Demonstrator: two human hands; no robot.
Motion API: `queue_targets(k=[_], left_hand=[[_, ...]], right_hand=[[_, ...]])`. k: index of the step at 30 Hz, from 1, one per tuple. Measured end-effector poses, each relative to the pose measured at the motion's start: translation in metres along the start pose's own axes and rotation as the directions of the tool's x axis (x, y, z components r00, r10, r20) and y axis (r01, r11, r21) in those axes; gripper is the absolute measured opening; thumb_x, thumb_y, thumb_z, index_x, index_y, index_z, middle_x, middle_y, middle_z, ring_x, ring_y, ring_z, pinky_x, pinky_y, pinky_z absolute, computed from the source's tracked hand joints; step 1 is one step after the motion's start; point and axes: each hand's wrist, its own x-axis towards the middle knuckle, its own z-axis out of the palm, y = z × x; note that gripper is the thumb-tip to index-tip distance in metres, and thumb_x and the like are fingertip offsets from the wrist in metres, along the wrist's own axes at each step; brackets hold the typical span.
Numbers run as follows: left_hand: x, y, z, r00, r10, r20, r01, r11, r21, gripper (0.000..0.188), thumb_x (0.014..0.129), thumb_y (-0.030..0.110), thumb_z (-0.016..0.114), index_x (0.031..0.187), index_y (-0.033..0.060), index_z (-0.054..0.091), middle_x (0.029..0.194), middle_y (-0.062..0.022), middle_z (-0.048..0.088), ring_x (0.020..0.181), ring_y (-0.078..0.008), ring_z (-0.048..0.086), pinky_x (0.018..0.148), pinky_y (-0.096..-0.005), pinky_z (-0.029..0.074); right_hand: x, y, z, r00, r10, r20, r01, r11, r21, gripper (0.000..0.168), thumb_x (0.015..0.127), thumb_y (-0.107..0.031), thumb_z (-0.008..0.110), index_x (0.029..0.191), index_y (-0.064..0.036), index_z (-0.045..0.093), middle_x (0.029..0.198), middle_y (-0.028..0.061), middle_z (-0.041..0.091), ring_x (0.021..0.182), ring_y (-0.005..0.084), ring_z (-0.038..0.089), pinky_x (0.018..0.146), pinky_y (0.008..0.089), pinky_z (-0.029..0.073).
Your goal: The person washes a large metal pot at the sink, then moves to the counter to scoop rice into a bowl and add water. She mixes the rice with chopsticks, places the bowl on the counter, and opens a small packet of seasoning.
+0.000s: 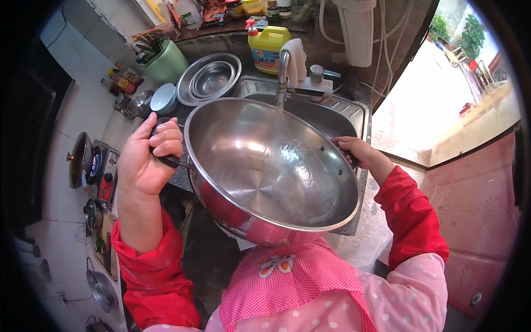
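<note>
A large stainless-steel wok (240, 166) is held up in front of me, tilted over the near side of the sink (340, 112). My left hand (151, 153) grips its black handle (167, 159) on the left. On the far right side, my right hand (359, 151) is closed around the short black side handle (350, 157), its fingers partly hidden by the rim. Water runs from the curved metal faucet (283, 74) into the wok. A shallow pool of water (307, 182) lies towards the right side of the bowl.
Nested metal basins (211, 79), light-blue bowls (163, 98) and a green utensil holder (164, 62) stand left of the sink. Behind it is a yellow detergent jug (269, 47). A pan (81, 159) sits over a lit gas burner (94, 162) at left. A doorway opens at right.
</note>
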Motion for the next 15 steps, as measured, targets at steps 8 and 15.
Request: queue_targets(k=[8, 15], left_hand=[[-0.007, 0.02, -0.01, 1.0, -0.001, 0.007, 0.001, 0.998, -0.065, 0.022, 0.095, 0.019, 0.043, 0.087, -0.0007, 0.038, 0.068, -0.0013, 0.037, 0.056, -0.0092, 0.036, 0.048, -0.0223, 0.034], [-0.031, 0.032, -0.016, 0.999, 0.046, 0.018, -0.045, 0.997, -0.069, 0.026, 0.095, 0.02, 0.041, 0.097, -0.0056, 0.04, 0.071, -0.0017, 0.038, 0.056, -0.0085, 0.036, 0.048, -0.0227, 0.033]], right_hand=[[0.029, -0.013, 0.011, 1.0, 0.004, 0.009, -0.002, 0.987, -0.163, 0.029, 0.094, -0.012, 0.039, 0.12, -0.009, 0.052, 0.064, -0.003, 0.044, 0.049, 0.0058, 0.037, 0.043, 0.0192, 0.034], [0.035, -0.031, 0.034, 0.999, -0.022, 0.03, 0.028, 0.979, -0.204, 0.029, 0.094, -0.013, 0.039, 0.121, -0.009, 0.05, 0.06, -0.0031, 0.041, 0.048, 0.0063, 0.038, 0.041, 0.0207, 0.035]])
